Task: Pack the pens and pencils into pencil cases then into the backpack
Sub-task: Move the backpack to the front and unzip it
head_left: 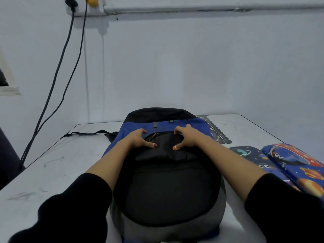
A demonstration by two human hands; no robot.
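At the near edge of the white table (pixel 52 172), two black sleeves, the left sleeve (pixel 75 207) and the right sleeve (pixel 284 207), frame one backpack (pixel 168 190). It lies flat between the forearms, with its grey base toward the viewer and its black front pocket facing up.

Further along it, where the black pocket meets the blue panel, both hands sit close together. The left hand (pixel 140 140) has its fingers curled with the tips dug into the seam, and its thumb lies stretched across the black fabric. The right hand (pixel 186 137) mirrors it, fingers hooked into the same edge and thumb pointing inward. Each grips the backpack's cloth. Whether the pocket's zip is open beneath them cannot be told.

To the right of the right forearm, two pencil cases lie side by side, touching. The brighter case (pixel 298 165), blue with a red spaceship and orange planets, is outermost, and the darker case (pixel 252 156) lies beside it, nearer the bag. The forearm covers part of the darker one.

Beyond them, one dark scalloped mat (pixel 215 130) pokes out from behind the bag's right shoulder. On the left, one black strap (pixel 84 133) trails across the table.

Behind stands the pale wall (pixel 175 67), with two black cables (pixel 57 67) hanging down its left side.
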